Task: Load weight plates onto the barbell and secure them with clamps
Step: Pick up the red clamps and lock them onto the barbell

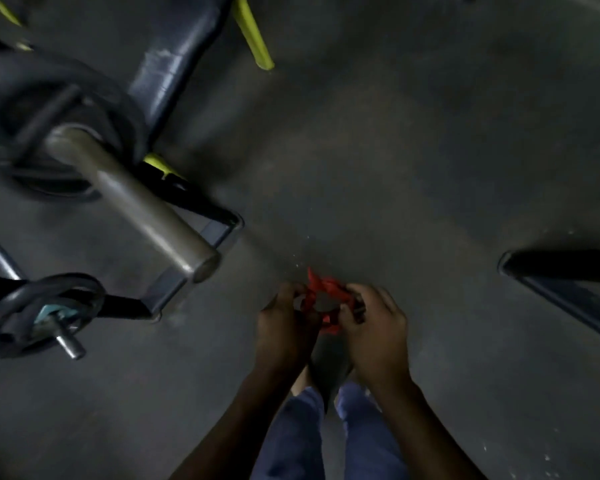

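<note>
A red clamp (321, 292) is gripped from both sides, by my left hand (286, 327) and my right hand (374, 327), low in the middle of the view above the floor. Its middle ring shows between my fingers; the rest is partly hidden. The barbell's grey sleeve (136, 199) points toward me at the upper left, its free end about a hand's width left of the clamp. A dark weight plate (25, 98) sits on the sleeve's far end.
A smaller plate (42, 313) hangs on a storage peg at the lower left. The rack's black and yellow frame (187, 192) runs under the sleeve. A bench pad (174, 60) lies beyond. Another dark frame (565, 275) stands at the right. My legs (329, 441) are below.
</note>
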